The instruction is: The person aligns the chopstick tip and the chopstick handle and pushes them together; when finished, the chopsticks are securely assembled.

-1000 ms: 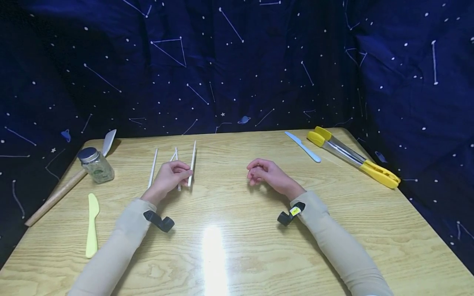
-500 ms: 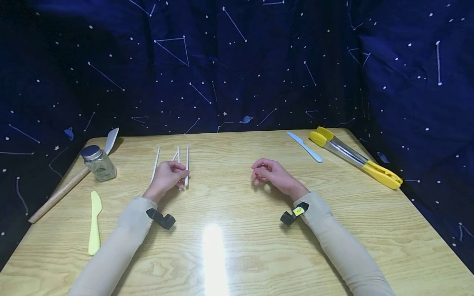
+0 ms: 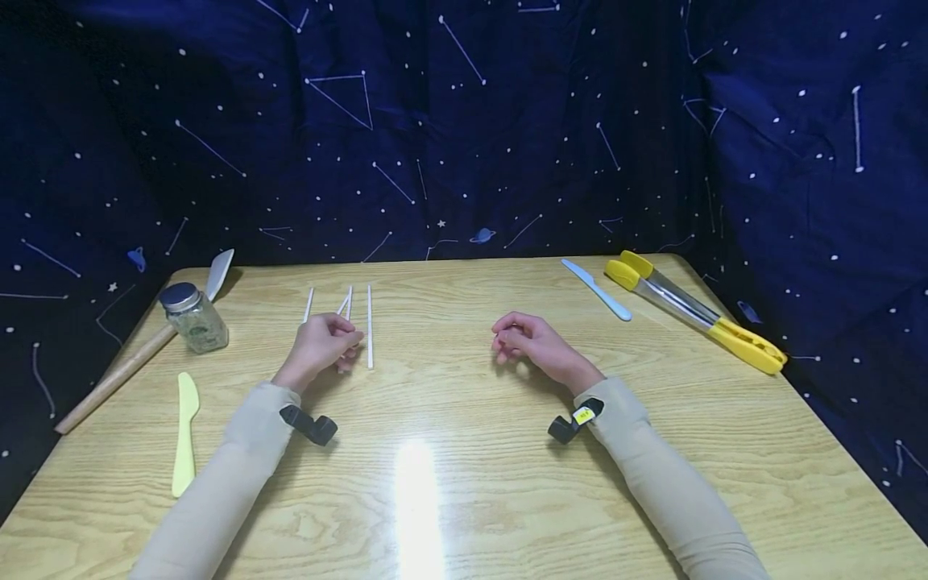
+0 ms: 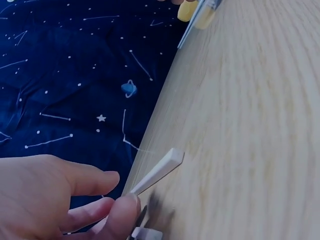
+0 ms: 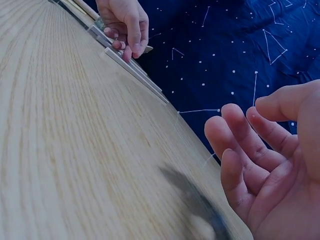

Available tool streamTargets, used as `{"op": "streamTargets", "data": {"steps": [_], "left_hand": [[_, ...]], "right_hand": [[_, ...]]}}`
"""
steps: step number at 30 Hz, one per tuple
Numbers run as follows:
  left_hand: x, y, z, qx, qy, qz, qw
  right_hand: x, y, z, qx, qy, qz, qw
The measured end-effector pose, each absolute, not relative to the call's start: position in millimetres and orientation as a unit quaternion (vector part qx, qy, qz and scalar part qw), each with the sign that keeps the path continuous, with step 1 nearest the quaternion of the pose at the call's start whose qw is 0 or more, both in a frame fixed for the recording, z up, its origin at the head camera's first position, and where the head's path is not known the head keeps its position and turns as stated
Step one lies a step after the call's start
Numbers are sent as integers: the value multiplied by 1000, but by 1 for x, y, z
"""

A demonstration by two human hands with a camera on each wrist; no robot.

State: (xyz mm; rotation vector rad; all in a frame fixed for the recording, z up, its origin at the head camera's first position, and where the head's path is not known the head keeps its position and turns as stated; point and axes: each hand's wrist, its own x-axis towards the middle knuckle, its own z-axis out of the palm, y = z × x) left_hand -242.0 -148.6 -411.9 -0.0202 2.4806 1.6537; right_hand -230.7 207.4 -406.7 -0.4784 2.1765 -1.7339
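Observation:
A white chopstick (image 3: 370, 342) lies on the table just right of my left hand (image 3: 317, 348), its square thick end toward me. In the left wrist view the thumb stands apart from the fingers (image 4: 122, 217), with a fingertip close beside that chopstick (image 4: 159, 169). Under and behind this hand lie more white chopsticks, one (image 3: 308, 304) to its left and two crossing ones (image 3: 350, 300) beyond the fingers, partly hidden by it. My right hand (image 3: 535, 342) hovers low over the middle right of the table, fingers loosely bent, nothing in them.
On the left a lidded glass jar (image 3: 201, 326) stands beside a wooden-handled spatula (image 3: 134, 362), with a pale yellow plastic knife (image 3: 185, 427) nearer me. At the back right lie a light blue knife (image 3: 598, 290) and yellow-tipped tongs (image 3: 689, 306). A dark starry curtain (image 3: 464, 137) hangs behind the table.
My left hand has brought the chopstick leftward, laid it down beside the others and let go, then drawn slightly left. My right hand stays about where it was.

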Motion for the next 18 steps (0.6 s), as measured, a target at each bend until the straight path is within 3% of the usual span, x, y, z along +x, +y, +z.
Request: {"op": "streamTargets", "data": {"steps": [8, 18], "left_hand": [[-244, -153, -414, 6, 849, 519, 99], [-244, -159, -413, 30, 827, 556, 80]], "right_hand": [[-233, 210, -410, -169, 763, -605, 152], [-234, 210, -407, -171, 758, -611, 152]]}}
